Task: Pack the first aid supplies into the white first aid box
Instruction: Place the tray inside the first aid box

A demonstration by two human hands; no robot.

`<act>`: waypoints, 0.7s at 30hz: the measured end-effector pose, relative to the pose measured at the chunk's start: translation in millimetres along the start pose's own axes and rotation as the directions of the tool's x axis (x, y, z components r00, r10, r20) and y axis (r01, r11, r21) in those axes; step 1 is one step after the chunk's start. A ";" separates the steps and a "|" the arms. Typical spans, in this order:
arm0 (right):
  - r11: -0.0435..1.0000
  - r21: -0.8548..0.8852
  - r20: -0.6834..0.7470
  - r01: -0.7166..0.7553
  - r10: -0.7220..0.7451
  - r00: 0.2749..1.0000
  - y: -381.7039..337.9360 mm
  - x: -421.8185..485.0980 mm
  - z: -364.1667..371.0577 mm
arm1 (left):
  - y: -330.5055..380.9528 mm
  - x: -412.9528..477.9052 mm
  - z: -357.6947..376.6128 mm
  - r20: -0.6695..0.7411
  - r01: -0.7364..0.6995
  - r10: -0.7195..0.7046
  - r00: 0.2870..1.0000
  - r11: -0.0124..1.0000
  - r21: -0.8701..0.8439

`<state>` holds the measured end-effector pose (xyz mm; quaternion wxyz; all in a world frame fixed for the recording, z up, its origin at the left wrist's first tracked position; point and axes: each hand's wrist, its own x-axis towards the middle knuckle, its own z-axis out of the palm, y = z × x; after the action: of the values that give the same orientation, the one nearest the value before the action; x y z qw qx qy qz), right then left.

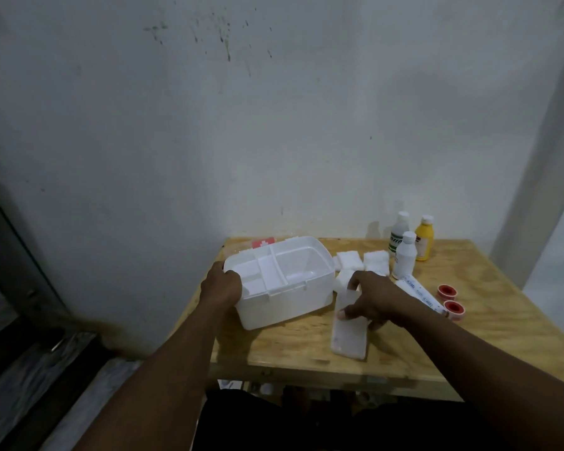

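The white first aid box point(293, 296) stands open on the wooden table point(469, 336), with a white inner tray point(267, 273) across its left half. My left hand point(222, 284) grips the box's left rim. My right hand point(376, 299) rests on a long flat white packet point(349, 336) lying just right of the box, thumb and fingers closed on its upper end. White gauze pads point(362, 260) lie behind that hand. Three bottles stand at the back: a clear one point(399, 231), a yellow one point(424, 237), a white one point(405, 255).
A wrapped bandage roll point(419, 292) and two red tape rolls point(446, 291) point(454, 308) lie right of my right hand. The box lid with a red cross label point(263, 243) lies behind the box by the wall. The table's left edge runs close beside the box.
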<state>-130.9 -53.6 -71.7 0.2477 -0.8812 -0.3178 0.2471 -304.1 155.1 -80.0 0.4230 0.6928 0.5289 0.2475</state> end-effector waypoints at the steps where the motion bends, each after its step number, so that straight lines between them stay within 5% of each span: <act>1: 1.000 0.022 0.020 0.013 -0.014 1.000 -0.2 -1.5 -3.5 | -0.5 0.6 -0.3 -0.001 0.000 0.000 1.000 1.000 -0.006; 7: 0.959 0.087 -0.112 0.271 -0.260 0.959 -30.1 -12.5 -62.9 | 2.6 1.4 -3.1 0.020 -0.029 0.029 0.999 1.000 0.002; 12: 0.861 0.040 -0.423 0.507 -0.445 0.789 -95.3 -6.2 -88.1 | 3.6 7.2 -6.1 0.035 -0.048 0.048 0.998 0.999 0.021; 16: 0.880 -0.203 -0.272 0.429 -0.471 0.839 -115.1 32.1 -43.3 | 2.2 11.5 -7.7 0.047 -0.032 0.031 0.998 0.999 0.026; 21: 0.906 -0.278 -0.120 0.319 -0.362 0.924 -116.2 65.0 1.4 | -0.5 14.2 -5.5 0.057 -0.039 0.037 0.998 0.999 0.028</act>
<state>-138.7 69.6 -21.9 0.1986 -0.8541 -0.4738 0.0816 -304.2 170.3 -79.0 0.4228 0.7157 0.5069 0.2281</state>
